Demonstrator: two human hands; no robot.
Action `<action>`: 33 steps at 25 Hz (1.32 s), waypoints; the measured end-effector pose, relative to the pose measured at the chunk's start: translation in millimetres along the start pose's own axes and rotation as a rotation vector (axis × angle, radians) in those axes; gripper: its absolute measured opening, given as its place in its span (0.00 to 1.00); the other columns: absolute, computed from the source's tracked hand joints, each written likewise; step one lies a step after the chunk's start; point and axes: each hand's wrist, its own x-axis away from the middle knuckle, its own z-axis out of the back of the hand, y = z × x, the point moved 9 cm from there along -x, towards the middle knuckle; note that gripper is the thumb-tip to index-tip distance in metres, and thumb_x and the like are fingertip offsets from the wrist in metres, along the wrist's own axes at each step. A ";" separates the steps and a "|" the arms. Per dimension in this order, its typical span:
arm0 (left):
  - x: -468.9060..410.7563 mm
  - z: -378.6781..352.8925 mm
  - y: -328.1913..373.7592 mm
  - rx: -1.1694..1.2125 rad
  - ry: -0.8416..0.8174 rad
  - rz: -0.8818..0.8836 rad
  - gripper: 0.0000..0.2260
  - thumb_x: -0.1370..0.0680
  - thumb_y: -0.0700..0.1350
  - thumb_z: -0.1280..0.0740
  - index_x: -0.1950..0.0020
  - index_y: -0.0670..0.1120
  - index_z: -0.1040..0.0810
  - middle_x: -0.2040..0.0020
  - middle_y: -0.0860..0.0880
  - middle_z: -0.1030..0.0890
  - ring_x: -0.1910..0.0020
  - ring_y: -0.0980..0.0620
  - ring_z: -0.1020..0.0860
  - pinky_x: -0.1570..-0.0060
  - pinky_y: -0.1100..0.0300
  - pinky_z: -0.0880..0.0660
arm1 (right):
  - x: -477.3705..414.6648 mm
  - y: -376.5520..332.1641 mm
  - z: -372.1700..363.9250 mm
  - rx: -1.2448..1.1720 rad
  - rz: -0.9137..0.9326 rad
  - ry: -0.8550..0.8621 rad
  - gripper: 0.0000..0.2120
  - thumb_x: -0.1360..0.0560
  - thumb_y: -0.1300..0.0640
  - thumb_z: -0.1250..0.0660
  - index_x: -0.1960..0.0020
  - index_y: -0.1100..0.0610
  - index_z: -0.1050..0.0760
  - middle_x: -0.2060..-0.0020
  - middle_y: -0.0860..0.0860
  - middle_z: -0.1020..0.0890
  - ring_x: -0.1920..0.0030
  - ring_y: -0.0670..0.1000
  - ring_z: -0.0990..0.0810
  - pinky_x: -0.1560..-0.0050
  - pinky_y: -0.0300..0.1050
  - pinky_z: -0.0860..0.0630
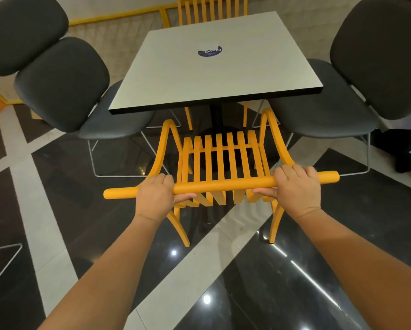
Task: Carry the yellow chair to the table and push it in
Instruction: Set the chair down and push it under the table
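Note:
The yellow chair [220,160] with a slatted seat stands right in front of me, facing the square white table [214,75]. My left hand [155,195] is wrapped around the round top rail left of centre. My right hand [294,186] holds the same rail right of centre. The seat's front sits just short of the table's near black edge, and the armrest tips reach about level with that edge. Both rear legs rest on the glossy floor.
A dark grey padded chair [64,84] stands at the table's left side and another [375,67] at its right. A second yellow chair [211,8] is at the far side. A dark bag or cloth [399,148] lies on the floor at right.

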 end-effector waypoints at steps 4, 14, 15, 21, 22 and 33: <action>-26.7 -12.2 -9.1 0.013 0.002 0.007 0.36 0.28 0.74 0.57 0.70 0.44 0.30 0.74 0.47 0.27 0.75 0.48 0.28 0.73 0.59 0.31 | -22.8 5.8 -19.5 0.006 -0.001 -0.007 0.33 0.28 0.29 0.47 0.63 0.59 0.25 0.69 0.55 0.22 0.67 0.58 0.22 0.60 0.50 0.28; -85.0 -47.6 -27.1 0.011 -0.026 0.024 0.38 0.28 0.74 0.57 0.68 0.42 0.27 0.73 0.46 0.26 0.75 0.48 0.27 0.72 0.57 0.30 | -74.6 19.3 -65.4 0.047 0.037 0.052 0.33 0.27 0.30 0.46 0.63 0.60 0.24 0.69 0.55 0.22 0.69 0.57 0.23 0.62 0.50 0.28; -90.8 -52.1 -29.4 0.005 -0.031 0.028 0.38 0.28 0.74 0.57 0.67 0.42 0.26 0.72 0.46 0.25 0.74 0.47 0.26 0.71 0.57 0.29 | -80.3 21.1 -69.5 0.050 0.036 0.057 0.33 0.27 0.30 0.46 0.63 0.60 0.24 0.69 0.55 0.22 0.69 0.57 0.23 0.62 0.50 0.28; -112.3 -66.7 -39.4 -0.014 -0.011 0.038 0.37 0.28 0.75 0.56 0.69 0.43 0.28 0.73 0.47 0.27 0.75 0.49 0.27 0.72 0.59 0.31 | -98.2 27.3 -86.4 0.060 0.047 0.118 0.33 0.27 0.29 0.46 0.65 0.59 0.26 0.71 0.54 0.23 0.70 0.56 0.24 0.64 0.48 0.29; -112.8 -66.4 -39.3 -0.009 -0.004 0.034 0.36 0.28 0.74 0.55 0.69 0.43 0.29 0.74 0.47 0.27 0.76 0.49 0.28 0.73 0.59 0.32 | -98.1 27.9 -87.3 0.059 0.046 0.122 0.32 0.27 0.29 0.45 0.65 0.59 0.26 0.71 0.54 0.23 0.70 0.56 0.24 0.64 0.48 0.29; -109.7 -66.0 -44.8 -0.010 -0.041 -0.001 0.37 0.28 0.74 0.55 0.69 0.42 0.28 0.73 0.46 0.26 0.75 0.47 0.26 0.73 0.57 0.29 | -98.9 21.2 -79.9 -0.045 -0.040 0.005 0.33 0.28 0.29 0.47 0.62 0.59 0.24 0.68 0.55 0.21 0.67 0.57 0.23 0.60 0.50 0.27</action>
